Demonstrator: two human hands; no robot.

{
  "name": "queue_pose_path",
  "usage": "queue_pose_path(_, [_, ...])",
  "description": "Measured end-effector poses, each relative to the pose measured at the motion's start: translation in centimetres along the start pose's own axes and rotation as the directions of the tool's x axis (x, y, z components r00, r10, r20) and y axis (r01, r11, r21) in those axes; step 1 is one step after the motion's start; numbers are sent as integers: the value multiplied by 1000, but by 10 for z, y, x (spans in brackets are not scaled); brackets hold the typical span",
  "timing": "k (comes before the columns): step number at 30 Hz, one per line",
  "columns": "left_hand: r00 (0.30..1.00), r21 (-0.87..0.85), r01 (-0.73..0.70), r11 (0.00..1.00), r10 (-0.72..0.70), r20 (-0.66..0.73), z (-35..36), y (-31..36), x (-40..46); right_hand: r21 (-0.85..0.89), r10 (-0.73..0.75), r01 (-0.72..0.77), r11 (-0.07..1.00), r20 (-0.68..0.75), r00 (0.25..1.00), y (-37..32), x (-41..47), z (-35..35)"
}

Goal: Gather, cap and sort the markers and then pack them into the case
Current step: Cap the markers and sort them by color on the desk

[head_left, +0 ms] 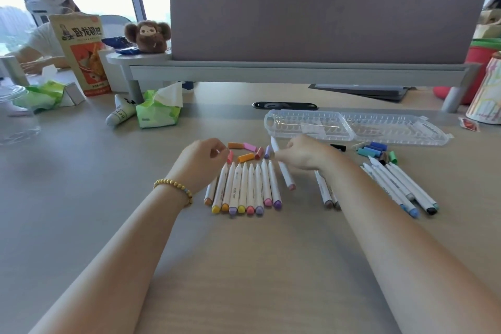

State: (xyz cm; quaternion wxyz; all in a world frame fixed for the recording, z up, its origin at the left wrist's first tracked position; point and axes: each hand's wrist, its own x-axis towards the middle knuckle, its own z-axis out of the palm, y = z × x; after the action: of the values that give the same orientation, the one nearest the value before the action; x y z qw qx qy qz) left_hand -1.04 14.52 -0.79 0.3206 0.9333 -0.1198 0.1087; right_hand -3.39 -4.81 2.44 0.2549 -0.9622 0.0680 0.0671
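A row of uncapped white markers (244, 187) lies side by side between my hands, coloured ends toward me. Loose orange, pink and purple caps (245, 147) lie just beyond their tips. My left hand (203, 160) has curled fingers pinching a pink cap (230, 157) at the row's far left end. My right hand (302, 156) grips a white marker (286, 177) with a pink end, its tip pointing away. Two brown-ended markers (325, 192) lie under my right wrist. Blue and green markers (398, 187) and their caps (371, 150) lie further right. The clear plastic case (352, 127) lies open behind.
A green tissue pack (157, 114) and a white tube (119, 116) lie at the back left, with a snack bag (81, 54) and a plush toy (147, 36) beyond. A grey divider (325, 22) closes off the back. A person sits at the far left.
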Motion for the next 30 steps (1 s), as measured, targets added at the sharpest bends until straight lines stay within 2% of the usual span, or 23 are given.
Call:
queue_pose_path(3, [1000, -163, 21, 986, -19, 15, -3, 4, 1, 334, -74, 94, 938, -71, 995, -7, 7, -2])
queue_pose_path(6, [994, -390, 98, 915, -71, 85, -6, 6, 1, 560, -119, 114, 820, -29, 993, -22, 14, 4])
queue_pose_path(8, [982, -524, 170, 835, -99, 159, -8, 7, 0, 630, -135, 113, 768, -13, 991, -31, 21, 10])
queue_pose_path(11, [967, -621, 228, 750, -97, 237, -13, 8, -2, 685, -166, 133, 717, -17, 986, -36, 30, 20])
queue_pose_path(16, [938, -604, 324, 728, -167, 303, -16, 4, 0, 719, -244, 205, 664, -51, 969, -40, 32, 27])
queue_pose_path(18, [928, -629, 366, 686, -222, 298, -18, 5, 1, 595, -201, 267, 758, -176, 964, -34, 37, 26])
queue_pose_path(20, [922, -675, 388, 628, -269, 280, -21, 4, 2, 223, -256, 337, 915, -326, 910, -21, 45, 27])
queue_pose_path(21, [918, -695, 396, 600, -289, 273, -22, 2, 2, -3, -312, 329, 944, -329, 892, -13, 49, 28])
queue_pose_path(22, [914, -717, 400, 571, -305, 267, -23, 0, 3, -187, -358, 314, 931, -290, 887, -7, 52, 28])
queue_pose_path(23, [911, -741, 402, 537, -317, 264, -23, -2, 4, -303, -380, 303, 903, -237, 894, -4, 55, 28])
queue_pose_path(25, [903, -784, 408, 467, -330, 274, -24, -7, 5, -401, -392, 302, 865, -164, 905, -1, 58, 28])
queue_pose_path(30, [896, -818, 436, 376, -270, 353, -27, -11, 4, -477, -447, 332, 814, -149, 882, 2, 65, 33])
